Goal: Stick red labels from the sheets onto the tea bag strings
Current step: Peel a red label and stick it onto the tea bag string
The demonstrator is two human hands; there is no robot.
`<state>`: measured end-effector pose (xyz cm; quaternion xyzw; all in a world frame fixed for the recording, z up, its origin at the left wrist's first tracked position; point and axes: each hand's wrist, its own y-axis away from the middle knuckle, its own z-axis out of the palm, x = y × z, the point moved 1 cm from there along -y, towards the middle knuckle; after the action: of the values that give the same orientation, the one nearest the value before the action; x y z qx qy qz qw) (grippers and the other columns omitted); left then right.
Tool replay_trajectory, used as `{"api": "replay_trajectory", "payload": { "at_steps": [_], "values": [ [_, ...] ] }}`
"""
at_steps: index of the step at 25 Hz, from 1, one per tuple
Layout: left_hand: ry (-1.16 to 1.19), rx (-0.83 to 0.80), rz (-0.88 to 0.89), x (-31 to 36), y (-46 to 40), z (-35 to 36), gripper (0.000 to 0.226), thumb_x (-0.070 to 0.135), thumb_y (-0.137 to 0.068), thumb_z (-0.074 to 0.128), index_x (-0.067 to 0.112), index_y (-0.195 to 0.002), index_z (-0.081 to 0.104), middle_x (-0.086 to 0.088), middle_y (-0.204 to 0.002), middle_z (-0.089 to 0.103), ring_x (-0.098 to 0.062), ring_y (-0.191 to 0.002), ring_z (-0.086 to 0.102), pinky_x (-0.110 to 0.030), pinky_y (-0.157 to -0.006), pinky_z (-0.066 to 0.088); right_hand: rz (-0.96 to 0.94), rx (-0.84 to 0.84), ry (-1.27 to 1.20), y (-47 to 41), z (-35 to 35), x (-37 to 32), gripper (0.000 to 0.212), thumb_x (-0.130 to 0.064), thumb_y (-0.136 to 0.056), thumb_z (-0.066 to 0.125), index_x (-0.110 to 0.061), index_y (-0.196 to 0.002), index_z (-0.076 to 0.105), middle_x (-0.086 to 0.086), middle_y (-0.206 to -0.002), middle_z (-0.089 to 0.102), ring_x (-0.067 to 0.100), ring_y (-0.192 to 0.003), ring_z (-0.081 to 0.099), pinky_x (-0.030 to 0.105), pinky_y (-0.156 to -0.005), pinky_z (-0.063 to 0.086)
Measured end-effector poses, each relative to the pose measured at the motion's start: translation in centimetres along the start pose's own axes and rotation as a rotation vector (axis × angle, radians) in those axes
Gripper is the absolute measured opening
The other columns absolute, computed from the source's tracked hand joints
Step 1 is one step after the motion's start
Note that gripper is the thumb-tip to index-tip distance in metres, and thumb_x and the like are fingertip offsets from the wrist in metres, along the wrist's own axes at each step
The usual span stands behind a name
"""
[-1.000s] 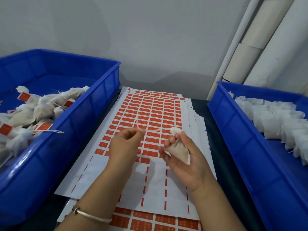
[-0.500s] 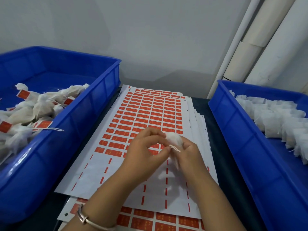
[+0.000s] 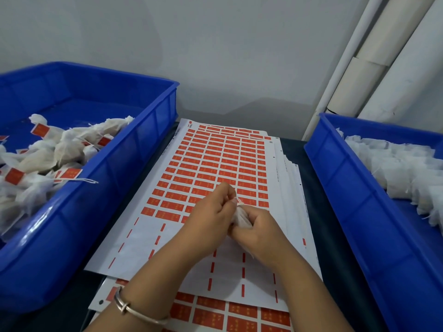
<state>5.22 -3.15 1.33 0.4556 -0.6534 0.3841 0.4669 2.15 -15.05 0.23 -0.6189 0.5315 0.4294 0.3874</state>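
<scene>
A stack of white sheets with rows of red labels (image 3: 215,164) lies on the dark table between two blue bins. Both hands meet above the near part of the top sheet. My right hand (image 3: 259,233) grips a small white tea bag (image 3: 241,218), mostly hidden in its curled fingers. My left hand (image 3: 213,216) pinches at the top of the bag, where the thin white string (image 3: 238,200) sticks out. The near rows of the top sheet are stripped, leaving only short red dashes.
The blue bin on the left (image 3: 134,164) holds tea bags with red labels; one string hangs over its rim. The blue bin on the right (image 3: 340,178) holds several plain white tea bags. White pipes (image 3: 374,58) run up the wall at back right.
One second ago the hands were apart with the string stretched between them. The left hand has come in to the bag, and both hands now sit close together.
</scene>
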Motion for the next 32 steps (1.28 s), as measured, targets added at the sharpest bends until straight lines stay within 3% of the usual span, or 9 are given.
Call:
{"api": "replay_trajectory", "payload": {
  "at_steps": [6, 8, 11, 13, 16, 20, 26, 30, 32],
  "values": [
    [-0.052, 0.089, -0.059, -0.6, -0.4, 0.8, 0.019, 0.025, -0.099, 0.039, 0.03, -0.083, 0.046, 0.009, -0.077, 0.056, -0.005, -0.067, 0.058, -0.008, -0.05, 0.04, 0.014, 0.122, -0.038, -0.4, 0.4, 0.3, 0.022, -0.014, -0.086, 0.063, -0.032, -0.092, 0.052, -0.004, -0.087, 0.062, 0.017, -0.078, 0.064, 0.017, -0.059, 0.053],
    [-0.015, 0.133, -0.12, -0.8, -0.6, 0.9, 0.019, 0.025, -0.099, 0.04, 0.028, -0.082, 0.048, 0.006, -0.075, 0.055, -0.006, -0.065, 0.054, -0.012, -0.051, 0.04, 0.011, 0.174, -0.015, -0.5, 0.3, 0.4, 0.03, -0.015, -0.084, 0.068, -0.033, -0.095, 0.048, -0.006, -0.091, 0.06, 0.01, -0.077, 0.063, 0.014, -0.056, 0.05],
    [0.123, 0.178, -0.221, -0.7, -0.7, 0.8, 0.019, 0.023, -0.098, 0.042, 0.023, -0.082, 0.054, 0.004, -0.076, 0.056, -0.007, -0.064, 0.051, -0.016, -0.052, 0.04, -0.111, 0.306, 0.103, -0.2, 0.7, 0.0, 0.031, -0.019, -0.081, 0.071, -0.04, -0.089, 0.05, -0.022, -0.089, 0.057, -0.008, -0.086, 0.057, 0.005, -0.059, 0.046],
    [0.202, 0.185, -0.258, -0.6, -0.7, 0.7, 0.02, 0.022, -0.097, 0.043, 0.021, -0.083, 0.057, 0.002, -0.079, 0.059, -0.009, -0.069, 0.054, -0.017, -0.056, 0.042, -0.218, 0.404, 0.207, -0.1, 1.1, 0.1, 0.028, -0.019, -0.08, 0.071, -0.04, -0.087, 0.055, -0.026, -0.086, 0.058, -0.003, -0.084, 0.06, 0.006, -0.062, 0.048],
    [0.242, 0.186, -0.324, -0.5, -0.6, 0.9, 0.021, 0.023, -0.097, 0.044, 0.023, -0.081, 0.058, 0.004, -0.078, 0.059, -0.008, -0.071, 0.053, -0.016, -0.055, 0.039, -0.335, 0.558, 0.366, -0.2, 0.8, 0.5, 0.017, -0.017, -0.08, 0.072, -0.019, -0.097, 0.07, -0.008, -0.09, 0.066, 0.006, -0.083, 0.062, 0.014, -0.074, 0.048],
    [0.276, 0.171, -0.396, -0.6, -0.6, 0.9, 0.02, 0.027, -0.096, 0.047, 0.026, -0.079, 0.057, 0.007, -0.076, 0.058, -0.006, -0.069, 0.053, -0.013, -0.05, 0.037, -0.358, 0.514, 0.469, -0.5, 0.4, 0.8, 0.02, -0.021, -0.083, 0.068, -0.014, -0.1, 0.072, -0.005, -0.094, 0.067, 0.005, -0.086, 0.058, 0.014, -0.079, 0.044],
    [0.404, 0.152, -0.417, -0.5, -1.3, 0.7, 0.008, 0.019, -0.091, 0.057, 0.026, -0.088, 0.058, -0.001, -0.083, 0.061, -0.014, -0.075, 0.057, -0.022, -0.061, 0.045, -0.139, 0.45, 0.405, -0.9, 0.3, 1.2, 0.011, -0.031, -0.091, 0.056, -0.027, -0.099, 0.062, -0.017, -0.095, 0.056, 0.001, -0.085, 0.055, 0.007, -0.073, 0.038],
    [0.421, 0.046, -0.339, -0.7, -1.2, 0.1, 0.034, 0.018, -0.078, 0.073, 0.031, -0.103, 0.053, -0.002, -0.105, 0.064, -0.022, -0.097, 0.062, -0.037, -0.09, 0.051, 0.094, 0.433, 0.069, -0.9, -0.1, 0.5, 0.008, -0.04, -0.089, 0.058, -0.037, -0.082, 0.061, -0.025, -0.085, 0.064, -0.001, -0.082, 0.06, 0.004, -0.057, 0.041],
    [0.417, 0.092, -0.321, -0.7, -1.1, -0.3, 0.033, 0.019, -0.079, 0.073, 0.031, -0.102, 0.052, 0.001, -0.105, 0.066, -0.02, -0.097, 0.064, -0.037, -0.091, 0.051, 0.206, 0.395, -0.168, -1.0, -0.5, 0.4, 0.01, -0.039, -0.088, 0.06, -0.037, -0.082, 0.067, -0.027, -0.083, 0.067, 0.003, -0.081, 0.065, 0.007, -0.057, 0.046]
  ]
}}
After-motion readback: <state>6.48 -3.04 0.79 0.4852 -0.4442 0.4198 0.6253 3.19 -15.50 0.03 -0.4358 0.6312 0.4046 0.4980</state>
